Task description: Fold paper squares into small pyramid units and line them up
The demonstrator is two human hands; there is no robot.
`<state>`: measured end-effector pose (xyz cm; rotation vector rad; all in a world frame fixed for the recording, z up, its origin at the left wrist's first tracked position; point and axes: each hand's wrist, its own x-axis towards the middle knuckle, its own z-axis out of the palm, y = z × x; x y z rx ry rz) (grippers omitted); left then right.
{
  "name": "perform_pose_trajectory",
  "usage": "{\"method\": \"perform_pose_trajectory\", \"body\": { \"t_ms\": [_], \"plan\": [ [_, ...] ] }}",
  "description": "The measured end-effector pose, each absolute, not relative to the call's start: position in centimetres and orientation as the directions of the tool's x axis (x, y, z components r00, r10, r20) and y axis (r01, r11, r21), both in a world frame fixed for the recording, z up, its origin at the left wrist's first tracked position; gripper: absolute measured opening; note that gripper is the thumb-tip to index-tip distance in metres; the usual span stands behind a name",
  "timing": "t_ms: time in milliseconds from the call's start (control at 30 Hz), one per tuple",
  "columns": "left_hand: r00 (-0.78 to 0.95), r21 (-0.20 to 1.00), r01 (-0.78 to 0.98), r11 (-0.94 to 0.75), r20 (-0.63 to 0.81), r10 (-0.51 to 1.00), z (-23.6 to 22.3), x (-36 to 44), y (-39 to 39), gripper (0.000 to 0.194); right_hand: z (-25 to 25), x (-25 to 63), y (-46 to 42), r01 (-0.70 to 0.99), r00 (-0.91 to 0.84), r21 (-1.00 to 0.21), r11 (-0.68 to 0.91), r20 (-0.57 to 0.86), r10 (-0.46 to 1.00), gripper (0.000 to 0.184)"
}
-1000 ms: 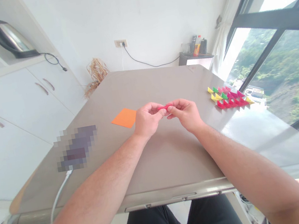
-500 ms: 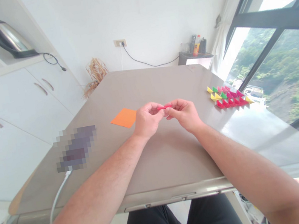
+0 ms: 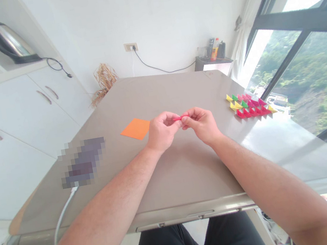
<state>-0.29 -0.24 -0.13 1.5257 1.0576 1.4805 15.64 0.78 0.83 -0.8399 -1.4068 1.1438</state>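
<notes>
Between my fingertips is a small folded piece of red paper (image 3: 180, 118), seen as a thin strip above the middle of the table. My left hand (image 3: 162, 130) pinches its left end and my right hand (image 3: 201, 123) pinches its right end. The fingers hide most of the paper, so its full shape cannot be made out. Just left of my left hand, a flat orange paper sheet (image 3: 135, 129) lies on the table, its right corner behind the hand.
Rows of small folded paper pieces (image 3: 252, 112) in red, magenta, pink, green and yellow stand at the table's right. A blurred-out dark object (image 3: 84, 163) with a white cable (image 3: 64, 214) lies at the left. The grey-brown table (image 3: 184, 169) borders a window.
The visible red strip has shifted very slightly to the right between my fingertips, and the fingertips sit a little closer together. The other things stay where they were.
</notes>
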Motion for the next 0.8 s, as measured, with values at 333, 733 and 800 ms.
{"method": "perform_pose_trajectory", "body": {
  "t_ms": [333,733,800],
  "plan": [
    [-0.053,0.935,0.002,-0.355,0.355,0.933,0.4,-0.31,-0.43,0.028,0.9,15.7,0.73,-0.147,-0.196,-0.952,0.267,0.293,0.936,0.032],
    [-0.109,0.899,0.117,-0.422,0.434,0.894,0.28,-0.56,-0.37,0.015,1.19,15.52,0.48,-0.135,-0.154,-0.949,0.285,0.304,0.94,0.026],
    [-0.124,0.893,0.131,-0.431,0.446,0.887,0.33,-0.42,-0.45,0.013,1.26,15.31,0.32,-0.145,-0.15,-0.94,0.309,0.329,0.932,0.024]
  ]
}}
